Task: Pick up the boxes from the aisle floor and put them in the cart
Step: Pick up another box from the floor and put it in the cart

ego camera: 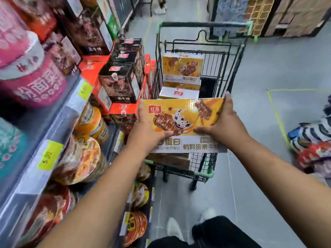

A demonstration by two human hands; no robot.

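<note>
I hold a flat yellow snack box [184, 119] with a white bottom strip in both hands, level over the near end of the black wire cart [238, 56]. My left hand [148, 127] grips its left edge, thumb on top. My right hand [222, 124] grips the right edge, fingers over the far corner. Inside the cart a matching yellow box [182, 68] stands upright against the far end, and a white box [179, 93] lies below it. A brown box [170, 161] shows under the held box.
Shelves on the left carry noodle bowls [80, 158] and pink tubs [32, 76]. Stacked dark and red boxes [121, 81] stand beside the cart's left side. Bagged goods [315, 140] lie on the grey floor at right. My feet [189, 224] are behind the cart.
</note>
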